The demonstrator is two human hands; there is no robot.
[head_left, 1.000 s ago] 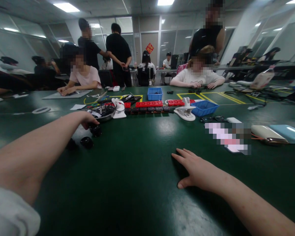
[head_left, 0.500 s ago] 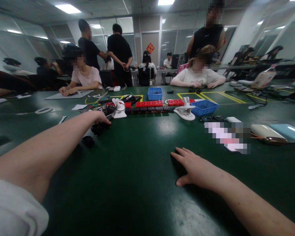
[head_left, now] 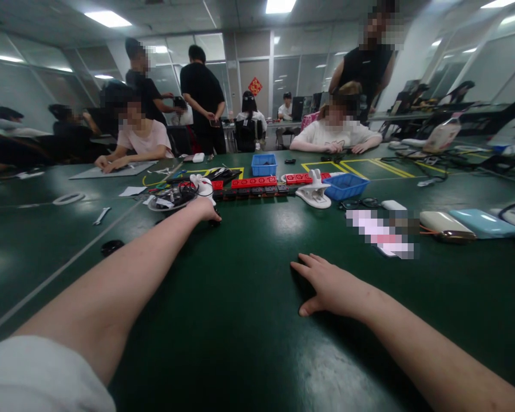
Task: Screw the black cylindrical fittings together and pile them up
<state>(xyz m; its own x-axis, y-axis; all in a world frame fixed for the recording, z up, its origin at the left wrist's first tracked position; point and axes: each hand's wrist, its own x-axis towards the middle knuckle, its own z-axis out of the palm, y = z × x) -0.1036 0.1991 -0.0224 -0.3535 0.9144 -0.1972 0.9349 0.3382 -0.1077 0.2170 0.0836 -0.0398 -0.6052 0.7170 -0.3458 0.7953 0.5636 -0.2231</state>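
Observation:
My left hand (head_left: 205, 208) is stretched far out over the green table (head_left: 249, 320), its fingers curled down over a small black thing that is mostly hidden beneath it. It sits just in front of a shallow dish of tangled cables (head_left: 170, 198). One black round part (head_left: 111, 246) lies alone on the table to the left of my arm. My right hand (head_left: 326, 285) rests flat on the table nearer to me, fingers spread and holding nothing.
Beyond my left hand runs a row of red and black blocks (head_left: 253, 184), a white clamp-like holder (head_left: 312, 194) and two blue bins (head_left: 345, 186). Glasses (head_left: 360, 203), cases and cables lie at the right. A small wrench (head_left: 101, 215) lies at the left. Several people sit and stand across the table.
My left hand has slid to the right and farther away, taking a black part with it; one black round part stays behind on the left. My right hand has not moved.

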